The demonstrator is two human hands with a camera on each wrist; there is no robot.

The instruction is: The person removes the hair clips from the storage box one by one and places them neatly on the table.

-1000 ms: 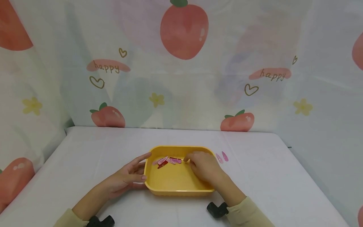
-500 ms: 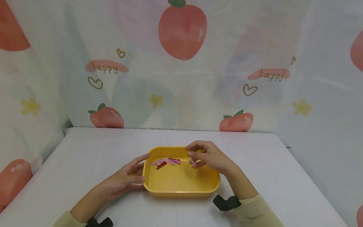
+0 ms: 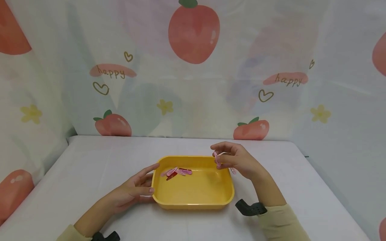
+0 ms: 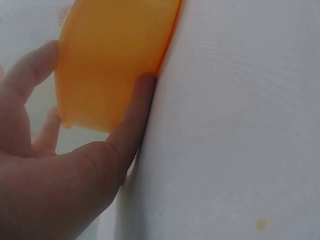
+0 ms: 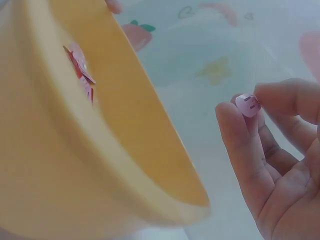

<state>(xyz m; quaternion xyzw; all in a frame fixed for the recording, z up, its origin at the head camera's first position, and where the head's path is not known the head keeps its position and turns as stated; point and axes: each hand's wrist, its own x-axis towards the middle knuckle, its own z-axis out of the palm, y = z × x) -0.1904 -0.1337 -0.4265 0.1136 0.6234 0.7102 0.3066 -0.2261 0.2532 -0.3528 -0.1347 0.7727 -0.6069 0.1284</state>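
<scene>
A yellow tray (image 3: 193,194) stands on the table, with several pink and dark red snap hair clips (image 3: 172,174) heaped in its back left part. At the tray's left end, my left hand (image 3: 129,192) rests its spread fingers on the rim and wall; in the left wrist view the fingertips (image 4: 145,82) lie along the wall close to the tablecloth. Between thumb and fingers my right hand (image 3: 238,160) pinches a pink hair clip (image 5: 247,105), held up at the tray's back right corner. Part of another pink clip (image 3: 233,170) shows on the table below that hand.
A white cloth (image 3: 120,157) covers the table. Behind it hangs a backdrop (image 3: 199,93) printed with fruit, hearts and flowers. Black wrist camera mounts (image 3: 251,208) sit on both forearms, the right one just right of the tray's front corner.
My right hand has come up out of the tray with a pink hair clip and moved right, to the back right corner. The left hand has kept its place at the tray's left end.
</scene>
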